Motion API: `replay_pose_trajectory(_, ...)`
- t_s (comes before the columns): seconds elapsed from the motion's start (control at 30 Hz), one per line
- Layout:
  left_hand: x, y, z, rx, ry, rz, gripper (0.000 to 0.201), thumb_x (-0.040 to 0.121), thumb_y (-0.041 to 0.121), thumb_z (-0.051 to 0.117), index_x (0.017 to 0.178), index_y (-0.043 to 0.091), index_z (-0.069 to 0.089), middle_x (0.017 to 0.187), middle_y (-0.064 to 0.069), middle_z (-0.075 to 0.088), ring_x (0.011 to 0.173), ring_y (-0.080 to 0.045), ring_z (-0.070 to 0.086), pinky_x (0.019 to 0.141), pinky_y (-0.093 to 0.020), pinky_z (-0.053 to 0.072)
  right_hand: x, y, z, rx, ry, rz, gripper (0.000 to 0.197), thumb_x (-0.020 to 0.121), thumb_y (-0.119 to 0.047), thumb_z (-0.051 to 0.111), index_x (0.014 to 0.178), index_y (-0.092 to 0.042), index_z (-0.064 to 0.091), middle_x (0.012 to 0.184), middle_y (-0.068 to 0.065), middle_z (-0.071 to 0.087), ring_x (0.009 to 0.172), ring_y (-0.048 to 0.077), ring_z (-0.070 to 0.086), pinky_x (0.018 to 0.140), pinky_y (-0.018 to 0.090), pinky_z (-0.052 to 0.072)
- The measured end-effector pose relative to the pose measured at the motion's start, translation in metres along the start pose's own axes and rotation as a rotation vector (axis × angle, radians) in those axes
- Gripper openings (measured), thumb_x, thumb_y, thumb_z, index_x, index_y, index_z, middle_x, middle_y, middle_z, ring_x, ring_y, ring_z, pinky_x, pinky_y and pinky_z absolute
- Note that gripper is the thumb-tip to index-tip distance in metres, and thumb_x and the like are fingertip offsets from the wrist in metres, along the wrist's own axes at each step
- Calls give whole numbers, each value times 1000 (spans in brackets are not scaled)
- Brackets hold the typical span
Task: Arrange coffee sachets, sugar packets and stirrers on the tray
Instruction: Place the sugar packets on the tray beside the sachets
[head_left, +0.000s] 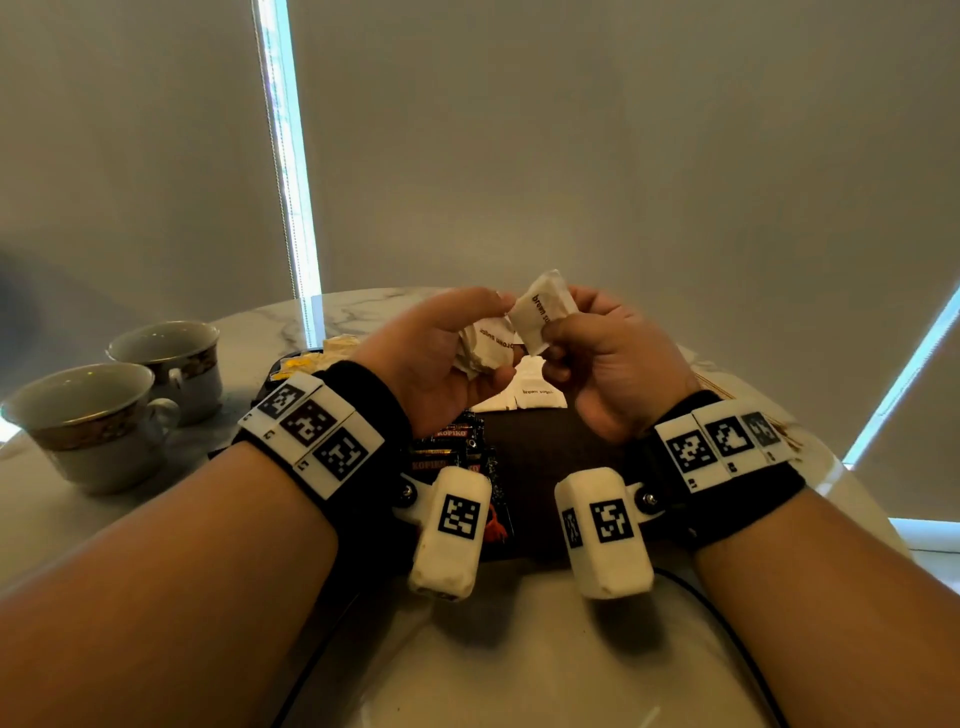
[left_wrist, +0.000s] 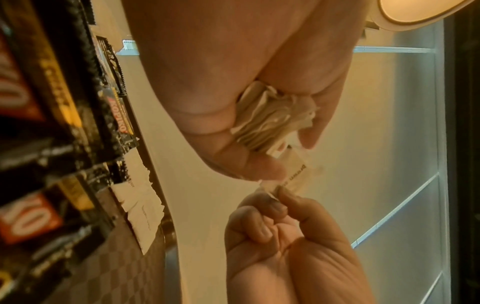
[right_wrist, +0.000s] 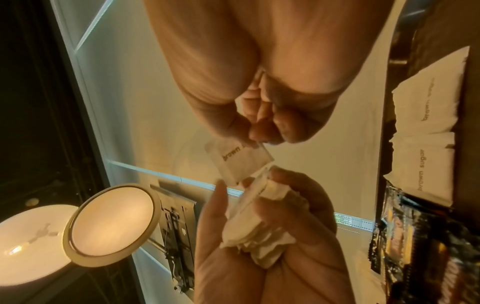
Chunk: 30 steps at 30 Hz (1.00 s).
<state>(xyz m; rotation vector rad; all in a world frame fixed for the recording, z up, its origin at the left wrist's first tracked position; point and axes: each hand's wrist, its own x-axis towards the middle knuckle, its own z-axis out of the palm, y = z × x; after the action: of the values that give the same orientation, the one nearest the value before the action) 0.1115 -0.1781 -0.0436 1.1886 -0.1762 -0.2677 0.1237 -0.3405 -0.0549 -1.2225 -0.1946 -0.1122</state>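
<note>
Head view showed both hands raised together above the dark rectangular tray (head_left: 550, 441), which sat on the white marble-patterned counter (head_left: 519, 649). The left hand (head_left: 441, 358) cupped a crumpled bunch of white paper brown-sugar packets (head_left: 488, 345), its fingers curled round them, while the right hand (head_left: 597, 358) pinched a single white paper packet printed "brown sugar" (head_left: 540, 312) by its lower edge between thumb and forefinger, holding it tilted with one corner just touching the bunch. From the right wrist camera the single packet (right_wrist: 239, 162) looked flat and slightly puffed, and the bunch (right_wrist: 259, 222) lay creased in the left palm. More white sugar packets (head_left: 537, 392) already lay on the far part of the tray, just beside a row of black coffee sachets with red lettering (head_left: 452, 452) at its left end; I saw no stirrers that I could be sure of. Two white porcelain cups with dark patterned rims (head_left: 104, 415) stood on the counter well to the left. These packets seemed light and limp, thin paper that creases and might tear if squeezed hard, so a gentle pinch on a sealed edge seemed the best hold, letting each drop flat beside the others.
</note>
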Motion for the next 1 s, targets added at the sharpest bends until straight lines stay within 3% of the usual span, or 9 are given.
replay_pose_trajectory(0.1, -2, 0, 0, 90, -67, 4, 44, 79, 39, 69, 110, 8, 68, 88, -7, 64, 70, -13, 58, 53, -20, 50, -3, -1, 1, -37, -54, 6, 23, 86, 14, 53, 98, -4, 59, 82, 14, 66, 54, 15, 50, 44, 24, 35)
replay_pose_trajectory(0.27, -1, -1, 0, 163, 15, 23, 32, 98, 21, 62, 126, 7, 58, 99, -11, 62, 73, -17, 62, 53, -23, 51, -6, -3, 1, -86, -75, 20, 15, 88, 3, 61, 97, -9, 60, 77, 7, 64, 62, 17, 54, 50, 28, 37)
replay_pose_trajectory(0.47, 2, -2, -4, 144, 51, 28, 28, 99, 26, 61, 122, 9, 62, 98, -9, 63, 75, -16, 62, 55, -25, 53, -6, 3, 0, -179, -141, 76, 19, 95, -5, 57, 114, -4, 62, 81, 4, 70, 65, 15, 58, 55, 28, 41)
replay_pose_trajectory(0.57, 5, -1, -5, 60, 139, 24, 24, 99, 26, 60, 115, 7, 64, 94, -10, 63, 73, -16, 61, 54, -24, 52, 1, 9, -1, -92, -48, 95, 23, 98, -6, 53, 120, -2, 59, 85, 7, 70, 64, 13, 61, 54, 26, 44)
replay_pose_trajectory(0.67, 8, 3, -9, -60, 219, 29, 20, 96, 24, 64, 108, 8, 62, 97, -17, 60, 81, -23, 60, 53, -25, 51, 11, 18, -7, 108, 123, 172, 22, 100, -10, 51, 120, -6, 58, 81, 4, 64, 60, 8, 56, 52, 22, 44)
replay_pose_trajectory(0.77, 7, 7, -11, -137, 237, 57, 17, 96, 23, 65, 107, 9, 63, 100, -17, 60, 88, -27, 61, 51, -25, 51, 20, 26, -12, 172, 238, 286, 15, 101, -10, 50, 112, -3, 58, 82, 4, 60, 60, 7, 51, 52, 20, 41)
replay_pose_trajectory(0.87, 8, 10, -14, -162, 251, 66, 15, 96, 23, 65, 102, 9, 64, 97, -17, 62, 86, -26, 62, 51, -24, 51, 24, 33, -12, 106, 235, 364, 11, 101, -7, 49, 100, -1, 59, 81, 6, 59, 61, 8, 51, 47, 18, 43)
replay_pose_trajectory(1.0, 8, 13, -16, -180, 272, 74, 15, 96, 24, 65, 100, 10, 65, 100, -16, 62, 88, -25, 64, 53, -24, 52, 22, 42, -9, -65, 189, 466, 13, 101, -1, 49, 107, 3, 60, 78, 9, 61, 62, 11, 56, 45, 17, 49)
